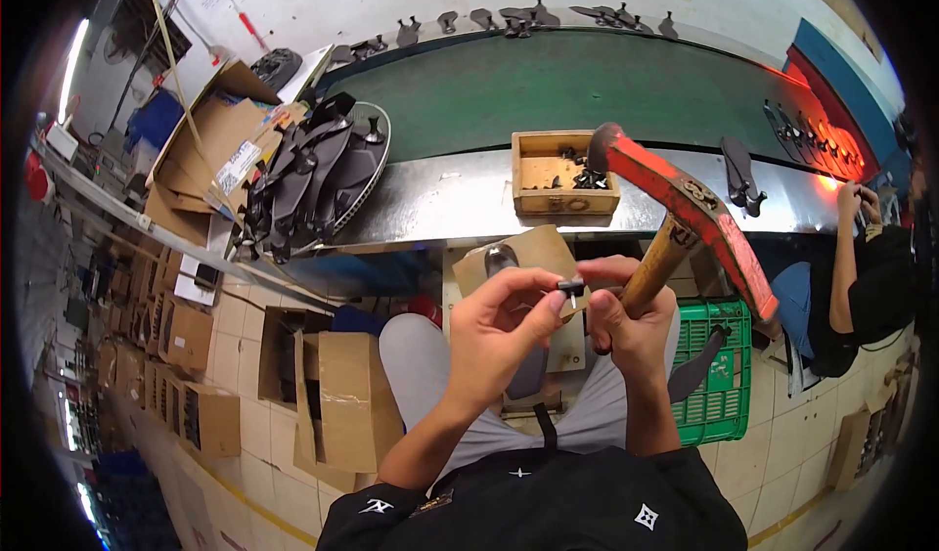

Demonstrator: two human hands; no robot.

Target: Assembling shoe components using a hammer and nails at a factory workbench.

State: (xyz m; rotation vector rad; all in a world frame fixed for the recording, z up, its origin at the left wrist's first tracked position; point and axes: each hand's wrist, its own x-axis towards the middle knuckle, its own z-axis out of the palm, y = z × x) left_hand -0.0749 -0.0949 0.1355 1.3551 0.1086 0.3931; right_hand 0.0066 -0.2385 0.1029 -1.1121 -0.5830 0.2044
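My left hand (504, 326) pinches a small black heel tip (569, 285) with a thin pale pin between thumb and fingertips. My right hand (641, 331) is closed round the wooden handle of a hammer (653, 272), its worn red head raised over the bench edge. The right fingertips come close to the heel tip; whether they touch it I cannot tell. Below and beyond my hands, between my knees, a dark rounded heel (501, 256) shows against a brown board (543, 248). Part of a grey sole (528, 370) lies under my left hand.
A wooden box (565, 202) of small black pieces stands on the metal ledge (440, 194) before a green conveyor belt (587, 82). Heeled soles fill a basket (377, 175) at left. A green crate (719, 424) and a co-worker (846, 287) are at right; a cardboard box (357, 395) stands left.
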